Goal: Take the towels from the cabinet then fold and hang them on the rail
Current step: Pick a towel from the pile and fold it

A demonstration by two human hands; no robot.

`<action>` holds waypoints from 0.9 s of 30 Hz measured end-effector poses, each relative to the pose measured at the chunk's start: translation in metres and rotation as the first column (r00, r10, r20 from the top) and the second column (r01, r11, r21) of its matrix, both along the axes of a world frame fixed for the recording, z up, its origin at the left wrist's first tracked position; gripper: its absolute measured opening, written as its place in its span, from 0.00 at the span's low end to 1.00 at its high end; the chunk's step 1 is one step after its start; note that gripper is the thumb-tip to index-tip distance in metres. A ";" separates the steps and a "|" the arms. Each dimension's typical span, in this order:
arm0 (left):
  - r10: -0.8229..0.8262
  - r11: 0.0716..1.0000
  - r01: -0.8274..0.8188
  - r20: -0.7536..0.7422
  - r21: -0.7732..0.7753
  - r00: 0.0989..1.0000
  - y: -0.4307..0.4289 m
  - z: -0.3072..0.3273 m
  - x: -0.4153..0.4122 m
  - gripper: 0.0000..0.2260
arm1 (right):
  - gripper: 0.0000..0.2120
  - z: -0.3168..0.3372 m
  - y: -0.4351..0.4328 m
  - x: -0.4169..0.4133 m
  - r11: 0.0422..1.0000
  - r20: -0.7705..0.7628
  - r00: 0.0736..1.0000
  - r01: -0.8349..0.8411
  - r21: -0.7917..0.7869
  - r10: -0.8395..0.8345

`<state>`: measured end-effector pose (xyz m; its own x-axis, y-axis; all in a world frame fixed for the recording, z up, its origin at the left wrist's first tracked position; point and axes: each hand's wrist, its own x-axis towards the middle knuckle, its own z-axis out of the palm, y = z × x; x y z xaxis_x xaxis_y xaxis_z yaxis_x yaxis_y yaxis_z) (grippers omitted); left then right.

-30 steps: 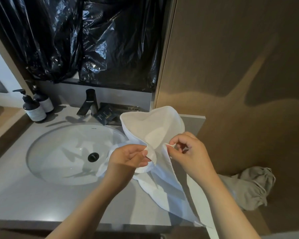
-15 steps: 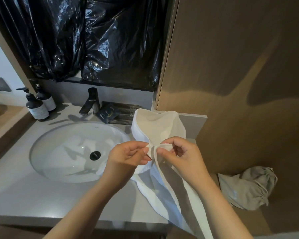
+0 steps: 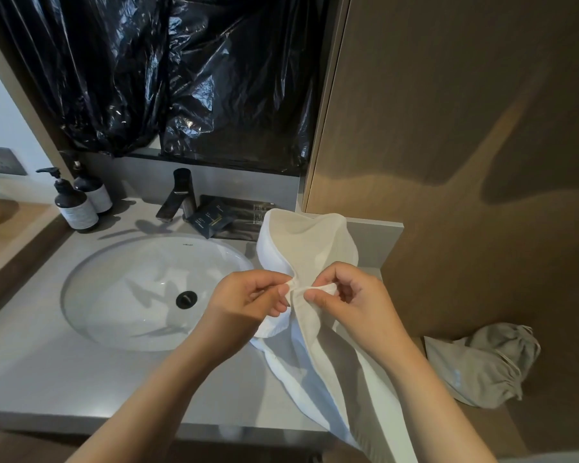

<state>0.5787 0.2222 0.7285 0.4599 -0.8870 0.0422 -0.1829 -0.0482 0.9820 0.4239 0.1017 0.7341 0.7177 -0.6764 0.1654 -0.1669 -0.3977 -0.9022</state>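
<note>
Nearest: both forearms come in from the bottom edge. The white towel's (image 3: 310, 243) lower end trails off the near right corner of the grey countertop (image 3: 81, 379) and hangs over the edge. Its mid part lies on the counter, so the counter prob carries the weight while the hands work only the top hem.

Mid: L hand (image 3: 248, 304) & R hand (image 3: 358, 305) meet just above the counter, right of the basin. Each pinches the towel hem btwn thumb & forefinger, w/ the other fingers loosely curled. The two pinches nearly touch. My read: two edge pts are being matched up to start a fold, so folding is barely begun. Just beyond the hands the towel bulges up in a rounded loop, propped that way bc its edges are gathered at the pinch.

Left of the hands: white oval sink basin (image 3: 121, 295). Right & lower, on a wood ledge: a crumpled grey drawstring bag (image 3: 482, 365), well apart from the towel.

Far: dark faucet (image 3: 178, 198) behind the basin, w/ dark sachets (image 3: 214, 218) just right of it. The towel loop hides their right end, so can't tell if they touch. Two pump bottles (image 3: 76, 208) stand far left. Black plastic sheeting (image 3: 181, 78) covers the wall above, w/ a wood panel (image 3: 448, 128) to its right. No rail in view, so hanging is not yet done.
</note>
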 end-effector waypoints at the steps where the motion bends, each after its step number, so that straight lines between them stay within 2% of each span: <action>1: -0.026 1.000 0.026 0.001 0.001 1.000 0.000 0.001 0.000 0.08 | 0.07 0.000 0.000 0.001 1.000 0.006 1.000 -0.001 0.001 0.001; 5: -0.091 0.995 0.091 0.009 0.028 0.996 0.000 0.002 -0.002 0.10 | 0.06 -0.001 0.000 0.004 1.000 0.016 1.000 -0.002 0.004 0.002; 17: -0.072 0.993 0.071 0.004 0.095 0.997 -0.002 0.002 0.003 0.07 | 0.07 -0.006 -0.003 0.008 1.000 -0.018 1.000 -0.002 -0.024 0.001; 22: -0.074 0.992 0.056 0.171 0.112 0.982 -0.006 0.002 0.005 0.05 | 0.03 -0.006 -0.007 0.008 0.999 -0.027 0.999 -0.037 -0.001 0.036; 27: -0.047 0.999 0.036 0.414 0.036 0.909 -0.009 0.009 0.019 0.05 | 0.04 -0.007 -0.024 -0.001 0.998 -0.108 0.992 -0.057 0.016 0.059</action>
<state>0.5978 0.2135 0.7375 0.3687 -0.9084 0.1972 -0.5758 -0.0566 0.8157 0.4227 0.0777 0.7270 0.7689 -0.6348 0.0762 -0.2406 -0.3977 -0.8854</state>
